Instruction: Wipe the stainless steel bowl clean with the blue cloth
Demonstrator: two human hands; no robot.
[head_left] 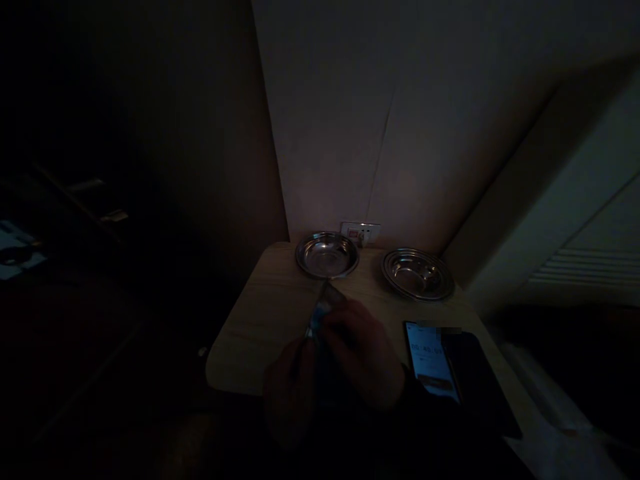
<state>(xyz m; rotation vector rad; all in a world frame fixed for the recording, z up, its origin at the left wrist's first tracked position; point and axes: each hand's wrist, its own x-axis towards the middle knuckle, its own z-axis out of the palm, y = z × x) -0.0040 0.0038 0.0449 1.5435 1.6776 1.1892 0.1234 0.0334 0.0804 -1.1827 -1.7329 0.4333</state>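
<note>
In the dim light my left hand (290, 387) is closed, its fingertips pinching the lower end of a small shiny packet (327, 293) with a blue patch. My right hand (367, 350) is closed too, with its fingers pressed on the packet's side just above. The packet looks thin and partly see-through, and its upper end points toward the far edge of the wooden table (250, 327). What it contains is too dark to make out. Beyond my hands, a round metal dish (327, 257) stands at the back of the table.
Several nested metal dishes (417, 275) stand at the back right. A lit phone (433, 363) showing a timer lies right of my hands, beside a dark flat case (480, 380). Behind the table is a wall with a socket (361, 232) holding a plug.
</note>
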